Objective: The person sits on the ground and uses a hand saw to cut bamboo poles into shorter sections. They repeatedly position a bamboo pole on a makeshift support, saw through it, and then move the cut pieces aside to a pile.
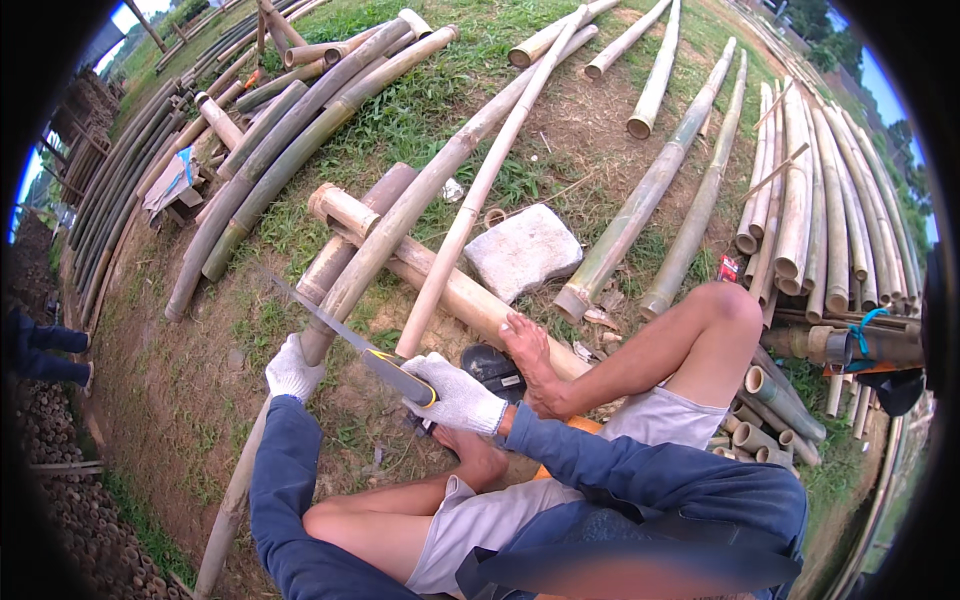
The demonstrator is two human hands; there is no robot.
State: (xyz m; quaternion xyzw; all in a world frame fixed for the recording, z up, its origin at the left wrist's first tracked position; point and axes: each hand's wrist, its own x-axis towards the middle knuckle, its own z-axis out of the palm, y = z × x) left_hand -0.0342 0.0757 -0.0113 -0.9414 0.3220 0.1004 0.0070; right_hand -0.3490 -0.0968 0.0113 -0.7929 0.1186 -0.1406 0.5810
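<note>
- The left hand [295,368] grips the bamboo pole [398,222], left of centre, seemingly for steadiness.
- The right hand [452,392] clasps the saw [348,336] by its handle [393,373]; the blade crosses the pole, contact unclear.
- Mid-frame, a thick log [480,307] seemingly props the pole; a bare foot [533,362] apparently braces it.

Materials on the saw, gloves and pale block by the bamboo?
Saw blade: likely steel, flat smooth grey.
Saw grip: probably plastic or rubber, grey with yellow edging.
Gloves: apparently knitted textile, off-white, matte.
Block: stone or concrete, can't tell which; pale, rough face.
</note>
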